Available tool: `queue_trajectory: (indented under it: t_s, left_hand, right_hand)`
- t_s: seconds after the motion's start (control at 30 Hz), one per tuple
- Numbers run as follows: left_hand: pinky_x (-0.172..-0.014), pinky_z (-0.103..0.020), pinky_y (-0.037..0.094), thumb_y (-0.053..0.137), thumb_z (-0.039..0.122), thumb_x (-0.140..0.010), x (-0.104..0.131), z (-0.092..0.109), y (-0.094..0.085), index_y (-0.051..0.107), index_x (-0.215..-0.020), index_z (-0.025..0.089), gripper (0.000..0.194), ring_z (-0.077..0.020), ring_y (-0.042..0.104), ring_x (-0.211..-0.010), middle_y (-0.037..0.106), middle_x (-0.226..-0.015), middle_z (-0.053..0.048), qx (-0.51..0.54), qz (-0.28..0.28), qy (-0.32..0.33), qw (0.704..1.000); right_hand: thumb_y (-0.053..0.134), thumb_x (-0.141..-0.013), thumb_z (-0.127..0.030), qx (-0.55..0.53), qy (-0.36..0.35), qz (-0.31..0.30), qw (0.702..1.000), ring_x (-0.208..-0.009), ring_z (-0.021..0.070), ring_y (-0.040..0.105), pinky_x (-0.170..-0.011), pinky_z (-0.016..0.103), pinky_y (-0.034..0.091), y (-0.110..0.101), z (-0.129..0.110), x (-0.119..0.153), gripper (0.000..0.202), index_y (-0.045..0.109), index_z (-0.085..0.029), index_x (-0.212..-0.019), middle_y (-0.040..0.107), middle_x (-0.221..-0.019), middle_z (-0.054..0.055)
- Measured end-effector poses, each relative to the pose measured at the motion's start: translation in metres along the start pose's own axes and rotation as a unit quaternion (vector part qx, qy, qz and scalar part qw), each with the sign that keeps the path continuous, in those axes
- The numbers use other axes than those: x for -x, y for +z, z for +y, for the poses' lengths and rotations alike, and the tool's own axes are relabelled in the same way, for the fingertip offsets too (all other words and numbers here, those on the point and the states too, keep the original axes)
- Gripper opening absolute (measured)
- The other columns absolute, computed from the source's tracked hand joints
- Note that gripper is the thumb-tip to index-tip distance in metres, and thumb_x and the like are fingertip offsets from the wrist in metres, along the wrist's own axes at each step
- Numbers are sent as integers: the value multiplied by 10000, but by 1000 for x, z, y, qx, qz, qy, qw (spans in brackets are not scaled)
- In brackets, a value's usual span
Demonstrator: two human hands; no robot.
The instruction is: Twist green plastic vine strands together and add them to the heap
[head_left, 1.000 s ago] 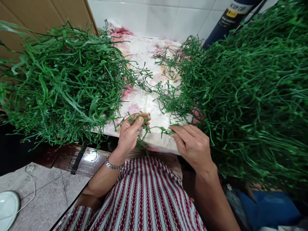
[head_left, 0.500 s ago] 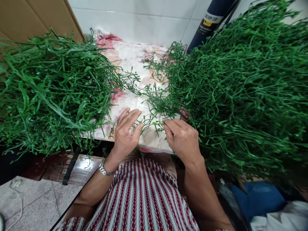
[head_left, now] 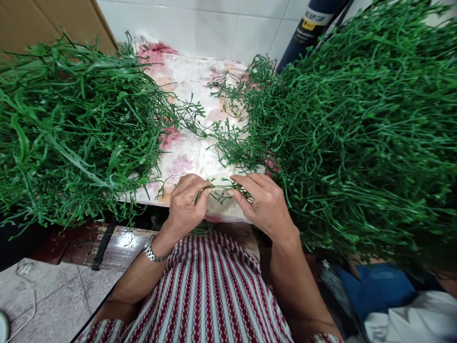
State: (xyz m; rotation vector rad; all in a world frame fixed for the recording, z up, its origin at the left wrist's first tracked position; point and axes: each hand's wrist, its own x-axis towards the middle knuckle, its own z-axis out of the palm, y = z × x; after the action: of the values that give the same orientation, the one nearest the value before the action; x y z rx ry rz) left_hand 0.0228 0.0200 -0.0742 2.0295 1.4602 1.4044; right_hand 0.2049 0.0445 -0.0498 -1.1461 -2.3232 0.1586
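Observation:
Between my two hands runs a small bunch of thin green plastic-looking plant stems [head_left: 222, 187] with tiny tips. My left hand [head_left: 187, 202], with a metal watch at the wrist, pinches one end between thumb and fingers. My right hand [head_left: 268, 206] has its thumb and bent fingers around the other end; its palm side is partly hidden. Both hands are just above the near edge of a floral cloth [head_left: 189, 164]. Beyond them, a few loose sprigs [head_left: 235, 145] lie on the cloth.
A big heap of green stems with leaf-like strips [head_left: 82, 128] rises on the left. A larger heap of thin green stems [head_left: 360, 143] fills the right. Behind stand a dark blue vacuum cup tube [head_left: 303, 35], a cardboard panel [head_left: 53, 21] and a white tiled wall [head_left: 214, 31].
My left hand has gone from spread fingers to a pinch on the stems. My right hand has come slightly left, its thumb and fingers now farther apart around them. The view has shifted slightly.

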Motion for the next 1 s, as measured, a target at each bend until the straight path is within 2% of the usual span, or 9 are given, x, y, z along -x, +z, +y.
queue_trajectory:
  t_s: [0.2, 0.33, 0.43, 0.57, 0.7, 0.77, 0.83, 0.9, 1.0]
  left_hand:
    - [-605, -247, 404, 566, 119, -755, 15, -1, -20, 630, -768, 176, 86, -118, 523, -645, 567, -687, -6, 63, 22, -83, 994]
    - [-567, -226, 364, 575, 158, -752, 23, -6, -20, 604, -726, 170, 40, -111, 484, -640, 524, -694, 3, 141, 47, -177, 973]
    - [-598, -224, 382, 554, 162, -762, 24, -8, -18, 610, -798, 174, 68, -113, 499, -673, 539, -751, -3, 147, 41, -215, 965]
    - [-813, -291, 427, 518, 132, -758, 20, -3, -17, 621, -948, 189, 223, -175, 536, -943, 553, -964, -53, 77, -27, -170, 982]
    - [-954, -359, 369, 519, 137, -768, 11, 11, -17, 625, -985, 206, 251, -205, 485, -1089, 528, -1096, -75, 15, -7, -97, 995]
    - [-908, -345, 393, 531, 150, -776, 5, 16, -14, 630, -974, 202, 227, -197, 520, -1017, 573, -1030, -72, 31, -17, -66, 997]
    - [-806, -313, 421, 536, 164, -784, 0, 18, -9, 644, -891, 196, 155, -176, 555, -859, 612, -865, -50, 68, -68, -60, 994]
    - [-694, -278, 420, 515, 182, -803, -2, 15, -3, 640, -792, 189, 125, -152, 542, -716, 596, -728, -28, 121, -89, -101, 983]
    - [-617, -246, 398, 542, 218, -796, 2, 6, 1, 634, -732, 180, 119, -134, 519, -656, 576, -680, -14, 208, -32, -187, 959]
  right_hand:
    - [499, -851, -231, -73, 48, 49, 995, -749, 176, 590, -720, 305, 455, 7, 3, 2, 146, 626, -160, -857, 650, -779, 62]
    - [511, -833, -200, -80, 71, 64, 992, -733, 180, 581, -725, 322, 449, 10, 1, 1, 115, 615, -159, -808, 646, -760, 63]
    - [519, -831, -180, -172, 95, 120, 973, -784, 172, 590, -742, 316, 460, 10, -1, -1, 83, 599, -166, -809, 638, -797, 58]
    - [525, -835, -176, -271, 95, 132, 949, -804, 155, 598, -747, 302, 471, 11, -2, -1, 63, 588, -182, -829, 634, -838, 42]
    - [544, -823, -169, -243, 67, 102, 962, -726, 146, 590, -681, 282, 462, 10, -3, -3, 62, 602, -177, -803, 634, -769, 33]
    - [535, -825, -166, -233, 38, 75, 969, -693, 143, 581, -655, 276, 456, 9, -5, -5, 79, 603, -173, -785, 630, -739, 33]
    - [526, -832, -178, -232, 14, 53, 971, -690, 144, 581, -655, 276, 459, 8, -8, -8, 87, 606, -172, -798, 630, -735, 35]
    - [531, -835, -204, -230, 6, 45, 972, -730, 150, 589, -679, 280, 469, 7, -9, -9, 92, 610, -172, -870, 636, -781, 45]
    - [538, -835, -222, -217, 24, 53, 975, -837, 170, 593, -738, 300, 477, 5, -7, -6, 170, 598, -173, -987, 635, -899, 69]
